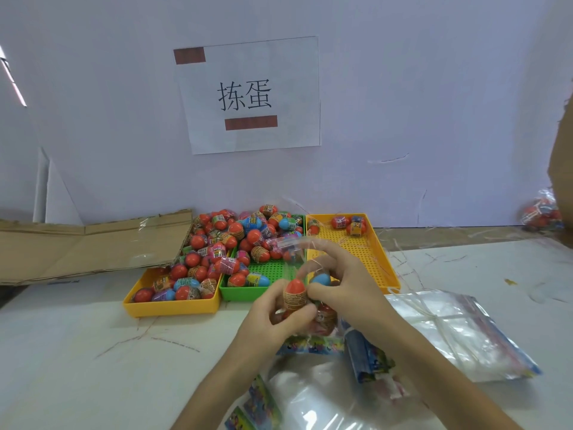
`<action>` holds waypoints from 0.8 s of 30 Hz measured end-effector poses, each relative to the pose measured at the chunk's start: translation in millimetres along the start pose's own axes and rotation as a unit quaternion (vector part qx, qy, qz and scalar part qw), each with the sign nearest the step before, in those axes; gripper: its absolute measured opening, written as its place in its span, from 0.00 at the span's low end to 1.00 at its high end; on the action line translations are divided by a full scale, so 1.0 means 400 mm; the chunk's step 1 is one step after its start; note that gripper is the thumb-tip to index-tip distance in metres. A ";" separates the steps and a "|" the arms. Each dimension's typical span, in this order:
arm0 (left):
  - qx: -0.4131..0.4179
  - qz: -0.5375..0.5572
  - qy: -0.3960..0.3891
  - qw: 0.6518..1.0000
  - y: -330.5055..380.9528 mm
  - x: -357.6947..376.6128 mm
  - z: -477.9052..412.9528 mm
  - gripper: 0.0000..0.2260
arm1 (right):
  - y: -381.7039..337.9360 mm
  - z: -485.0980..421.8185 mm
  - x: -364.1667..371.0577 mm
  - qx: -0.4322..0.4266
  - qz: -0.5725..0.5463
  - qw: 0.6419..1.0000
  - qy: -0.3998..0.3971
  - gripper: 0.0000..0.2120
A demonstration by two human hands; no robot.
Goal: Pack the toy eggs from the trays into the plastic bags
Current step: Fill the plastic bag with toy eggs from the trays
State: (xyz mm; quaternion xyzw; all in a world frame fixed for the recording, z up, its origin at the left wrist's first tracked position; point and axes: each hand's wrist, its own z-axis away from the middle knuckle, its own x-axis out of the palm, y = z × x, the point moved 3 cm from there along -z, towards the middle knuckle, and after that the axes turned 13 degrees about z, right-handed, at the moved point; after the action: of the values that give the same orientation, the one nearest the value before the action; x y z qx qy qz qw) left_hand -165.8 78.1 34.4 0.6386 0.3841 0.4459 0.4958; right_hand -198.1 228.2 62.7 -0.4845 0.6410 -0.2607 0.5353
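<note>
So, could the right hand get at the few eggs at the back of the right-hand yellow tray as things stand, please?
Probably not at once: the right hand is busy holding a blue-topped egg and the clear bag. The path itself looks free, since the right yellow tray is mostly bare in front of those eggs.

The right hand (338, 274) covers most of a blue-topped egg (321, 279). The egg (295, 294) pinched by the left hand (273, 318) has its lower end behind the fingers. The bag (322, 324) between the hands blurs; perhaps two eggs sit inside. A bagged bundle (541, 214) at the far right is partly cut off by cardboard (562, 156).
</note>
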 end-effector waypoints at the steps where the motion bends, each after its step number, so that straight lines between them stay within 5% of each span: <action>1: -0.002 -0.003 0.007 1.000 -0.001 0.000 0.000 0.15 | 0.001 -0.001 -0.002 -0.001 0.005 1.000 0.001 0.29; 6: 0.022 0.009 0.078 0.997 0.003 -0.011 -0.007 0.11 | 0.007 0.003 0.000 0.028 -0.052 0.998 0.023 0.30; 10: 0.056 0.020 0.116 0.992 0.012 -0.032 -0.009 0.12 | 0.012 -0.001 0.001 0.093 -0.140 0.986 0.007 0.17; 15: 0.054 0.030 0.113 0.992 0.014 -0.029 -0.006 0.10 | 0.005 0.003 0.004 0.075 -0.082 0.994 0.006 0.04; 24: 0.041 0.004 0.067 0.997 0.010 -0.023 -0.007 0.21 | 0.009 0.003 -0.020 0.058 -0.118 0.986 0.100 0.10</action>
State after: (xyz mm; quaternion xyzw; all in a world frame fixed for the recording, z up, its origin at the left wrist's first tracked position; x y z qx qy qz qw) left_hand -170.9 69.6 36.8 0.6284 0.4318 0.4735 0.4410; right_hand -198.6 237.1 63.0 -0.4963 0.6133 -0.4057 0.4614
